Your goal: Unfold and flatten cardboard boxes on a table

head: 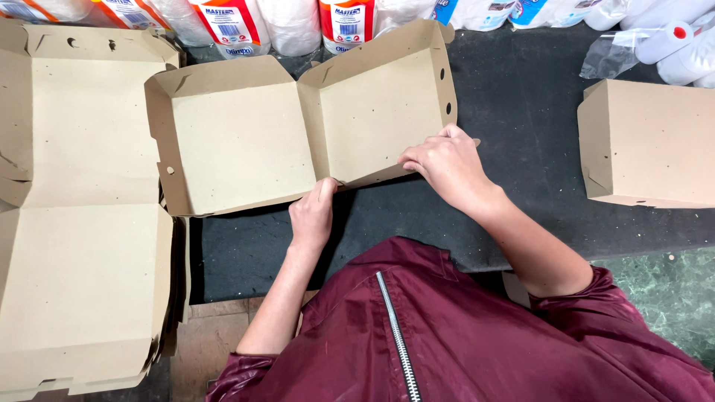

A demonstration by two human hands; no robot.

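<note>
An open brown cardboard clamshell box (246, 141) lies on the dark mat, both halves facing up. My left hand (313, 212) presses its fingertips against the box's near edge at the centre fold. My right hand (445, 165) grips the near wall of the right half, fingers curled over the cardboard at its corner. I wear a maroon zipped jacket with short sleeves.
A stack of opened flat boxes (82, 283) fills the left side. A closed cardboard box (655, 141) sits at the right. Wrapped paper rolls (290, 22) line the far edge, with clear plastic (611, 56) near them. Dark mat (521, 97) covers the table.
</note>
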